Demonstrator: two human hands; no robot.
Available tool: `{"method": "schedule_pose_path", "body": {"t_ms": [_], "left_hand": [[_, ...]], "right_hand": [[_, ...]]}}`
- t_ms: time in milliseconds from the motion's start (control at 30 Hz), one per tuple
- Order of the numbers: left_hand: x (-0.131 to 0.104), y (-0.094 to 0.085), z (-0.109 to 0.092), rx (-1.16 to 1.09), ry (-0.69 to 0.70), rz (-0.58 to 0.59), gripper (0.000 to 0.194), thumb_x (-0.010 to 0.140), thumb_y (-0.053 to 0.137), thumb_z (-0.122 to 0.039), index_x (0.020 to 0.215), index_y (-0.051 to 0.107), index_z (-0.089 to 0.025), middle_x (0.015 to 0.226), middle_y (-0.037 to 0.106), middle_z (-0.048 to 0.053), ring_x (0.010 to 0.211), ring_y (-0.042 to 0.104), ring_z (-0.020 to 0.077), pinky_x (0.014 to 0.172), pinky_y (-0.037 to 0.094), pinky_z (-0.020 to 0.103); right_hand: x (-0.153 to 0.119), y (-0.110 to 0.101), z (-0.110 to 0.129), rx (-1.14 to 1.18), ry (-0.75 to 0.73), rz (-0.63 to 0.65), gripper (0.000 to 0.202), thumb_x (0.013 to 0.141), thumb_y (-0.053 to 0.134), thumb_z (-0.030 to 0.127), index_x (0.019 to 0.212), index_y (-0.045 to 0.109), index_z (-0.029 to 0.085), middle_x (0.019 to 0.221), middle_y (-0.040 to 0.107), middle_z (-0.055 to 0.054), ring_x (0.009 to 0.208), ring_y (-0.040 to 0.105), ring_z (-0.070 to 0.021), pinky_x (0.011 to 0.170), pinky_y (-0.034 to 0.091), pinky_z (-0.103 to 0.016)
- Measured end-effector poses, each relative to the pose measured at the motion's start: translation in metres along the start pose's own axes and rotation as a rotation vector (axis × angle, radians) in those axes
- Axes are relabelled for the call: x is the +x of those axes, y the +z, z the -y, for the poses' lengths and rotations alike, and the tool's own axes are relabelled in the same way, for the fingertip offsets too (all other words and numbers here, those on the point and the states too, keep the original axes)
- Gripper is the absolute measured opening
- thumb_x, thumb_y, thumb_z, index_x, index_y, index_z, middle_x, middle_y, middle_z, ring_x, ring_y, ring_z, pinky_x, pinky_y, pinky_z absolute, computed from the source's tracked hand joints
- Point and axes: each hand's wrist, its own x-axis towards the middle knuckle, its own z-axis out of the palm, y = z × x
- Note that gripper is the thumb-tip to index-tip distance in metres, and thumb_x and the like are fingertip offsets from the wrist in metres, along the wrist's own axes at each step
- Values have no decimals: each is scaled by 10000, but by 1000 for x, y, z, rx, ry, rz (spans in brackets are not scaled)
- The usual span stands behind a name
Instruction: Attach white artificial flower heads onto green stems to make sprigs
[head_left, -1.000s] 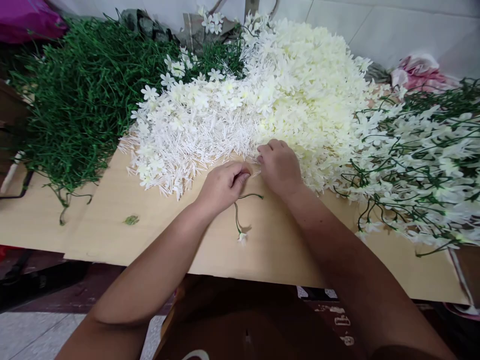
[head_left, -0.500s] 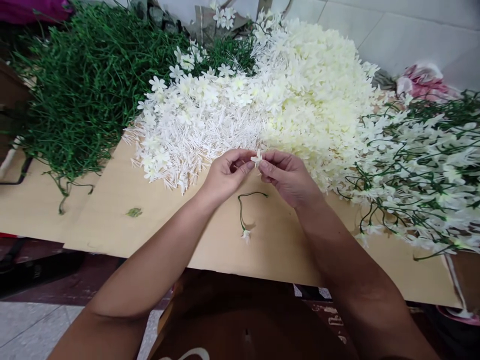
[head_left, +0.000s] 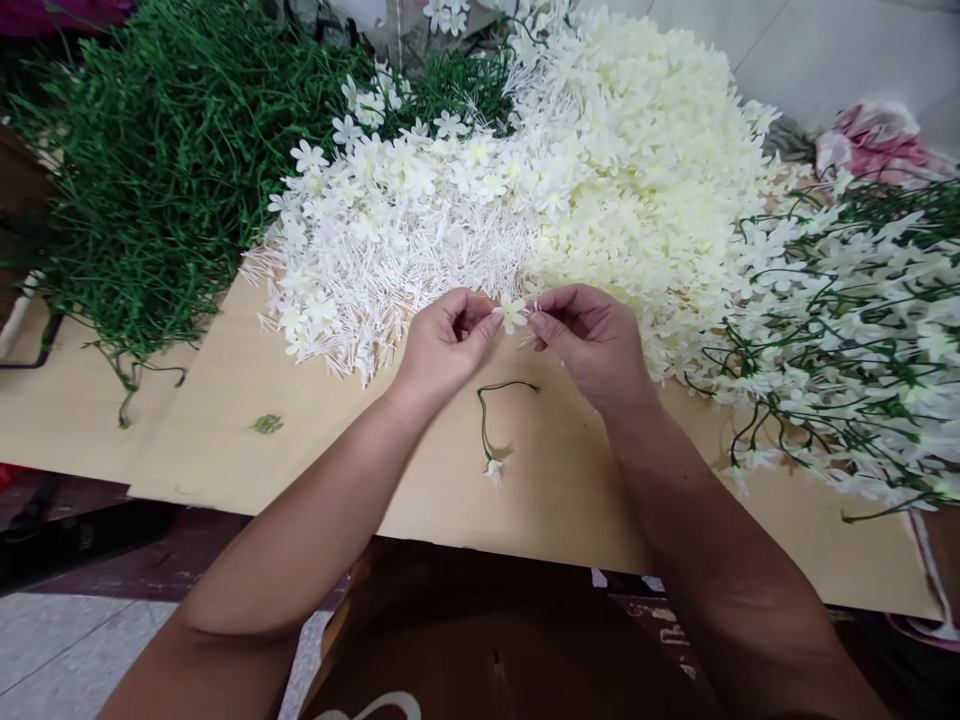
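Observation:
Over the front edge of the flower heap, my left hand (head_left: 448, 342) pinches a pale cream artificial flower (head_left: 511, 314) by its left petals, its open face upward. My right hand (head_left: 594, 345) is closed at the flower's right side, thumb against fingers. Thin white stamens (head_left: 529, 341) poke out beneath its fingertips; their other ends are hidden. Below the hands, a bent green stem (head_left: 484, 420) with a small white bloom at its lower end lies on the cardboard (head_left: 420, 500).
White stamens (head_left: 457, 245) and cream petals (head_left: 652, 170) form a large heap ahead. Green stems (head_left: 172, 170) are piled at left, stemmed white flowers (head_left: 847, 350) at right. A greenish scrap (head_left: 267, 424) lies left of my forearm. Pinkish cloth (head_left: 874, 145) sits at the back right.
My hands have moved slightly apart, the right one shifting right. The flower between them now shows its open face more fully. The stem on the cardboard has stayed put.

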Motion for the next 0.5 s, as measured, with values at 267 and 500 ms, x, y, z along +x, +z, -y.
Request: {"method": "schedule_pose_path", "body": {"t_ms": [267, 500], "left_hand": [[-2, 2, -3, 66, 46, 32, 146, 754, 623, -170, 657, 514, -187, 593, 482, -47, 541, 391, 81, 531, 369, 216], [-2, 1, -3, 70, 67, 48, 111, 744, 602, -178, 665, 525, -185, 599, 490, -41, 549, 417, 87, 534, 373, 224]], "right_hand": [[-4, 0, 6, -79, -193, -58, 150, 780, 763, 334, 783, 656, 228, 741, 628, 24, 686, 575, -108, 659, 512, -267], [-6, 3, -5, -340, -298, -106, 69, 798, 655, 160, 767, 626, 215, 724, 652, 33, 686, 590, -120, 695, 512, -292]]}}
